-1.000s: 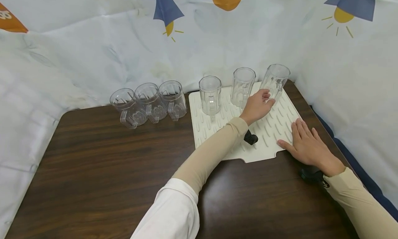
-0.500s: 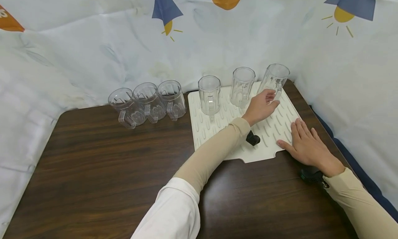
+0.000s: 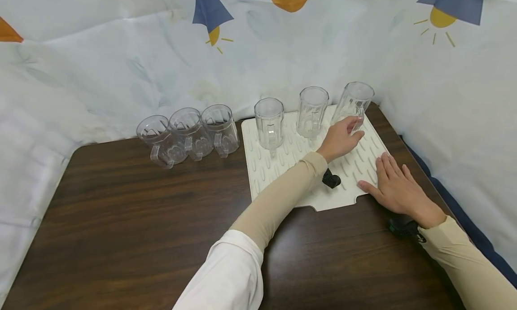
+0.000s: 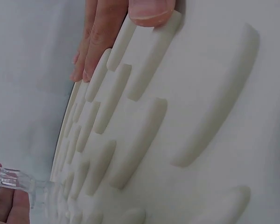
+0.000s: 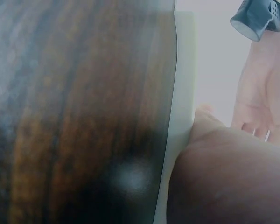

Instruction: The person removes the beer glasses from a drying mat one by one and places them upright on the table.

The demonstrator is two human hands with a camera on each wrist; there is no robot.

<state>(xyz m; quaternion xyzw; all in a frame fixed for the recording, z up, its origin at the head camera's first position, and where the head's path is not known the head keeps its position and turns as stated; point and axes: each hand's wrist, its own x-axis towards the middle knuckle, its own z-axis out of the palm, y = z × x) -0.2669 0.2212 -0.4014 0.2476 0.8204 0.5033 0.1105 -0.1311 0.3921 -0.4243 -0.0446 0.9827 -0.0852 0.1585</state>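
Observation:
My left hand [image 3: 341, 137] pinches the handle of the rightmost clear mug [image 3: 353, 99], which stands upright at the back right of the off-white ridged mat [image 3: 299, 175]. In the left wrist view its fingers [image 4: 14, 205] are around the transparent handle [image 4: 16, 178]. My right hand [image 3: 397, 186] rests with straight fingers on the mat's right front corner; its fingertips show on the ridges at the top of the left wrist view. A second clear mug [image 3: 312, 112] and a third clear mug [image 3: 269, 124] stand upright on the mat, left of the gripped one.
Left of the mat, several clear mugs [image 3: 190, 130] stand close together on the dark wooden table [image 3: 141, 233]. A white printed curtain [image 3: 121, 67] borders the table behind and at the sides. A black wrist camera [image 3: 331, 179] hangs beneath my left wrist.
My left hand has shifted slightly right, its fingers now at the rightmost mug's handle. My right hand and the other mugs stay put; the view has drifted a little.

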